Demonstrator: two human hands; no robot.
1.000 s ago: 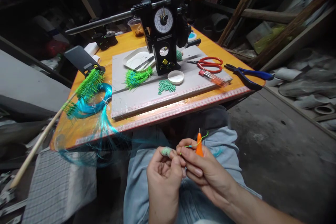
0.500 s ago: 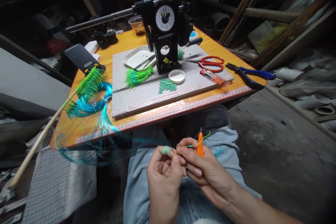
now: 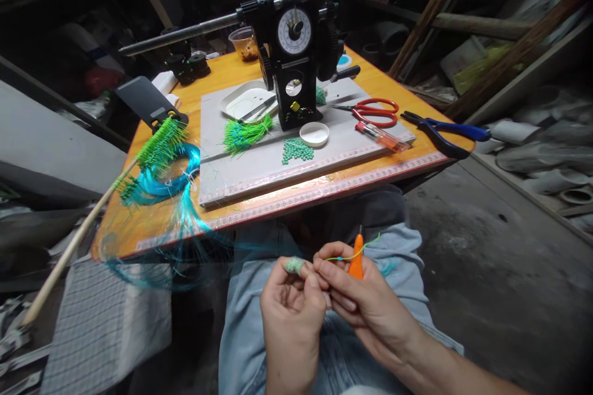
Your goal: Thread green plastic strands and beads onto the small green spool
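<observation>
Lane: over lap (image 3: 245, 321), betw. L hand (image 3: 294, 315) & front edge of table (image 3: 377, 83), then up onto grey board (image 3: 250, 173) thru gap betw. white dish (image 3: 314, 134) & orange tube (image 3: 384, 137). Tall blk machine (image 3: 282, 68) blocks mid board; its rod (image 3: 180, 34) juts out L, raised. Blue strands (image 3: 188, 213) drape over front-L edge, in the way. Pliers (image 3: 427, 126) overhang R edge. Orange tool (image 3: 356, 259) sticks up at R hand (image 3: 359, 293); hands touch, no passing betw.
</observation>
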